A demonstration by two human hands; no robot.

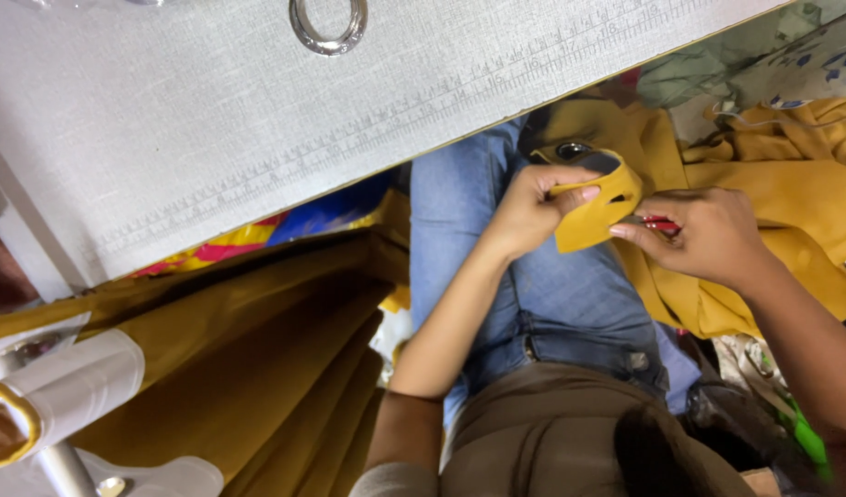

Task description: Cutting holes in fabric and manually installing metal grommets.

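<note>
My left hand [531, 207] pinches a small piece of mustard-yellow fabric [593, 216] that curls over my lap, above my blue jeans [542, 294]. My right hand [703, 235] meets the fabric's right edge and holds a small red-handled tool [660, 224], most of it hidden inside the fingers. A dark metal ring [570, 150] shows just behind the fabric piece.
A white worktable [257, 120] with a printed ruler along its edge and a metal eyelet ring [329, 26] fills the top left. Mustard cloth [257, 368] hangs below it, more is heaped at right [791, 184]. A white machine part [69, 391] sits at bottom left.
</note>
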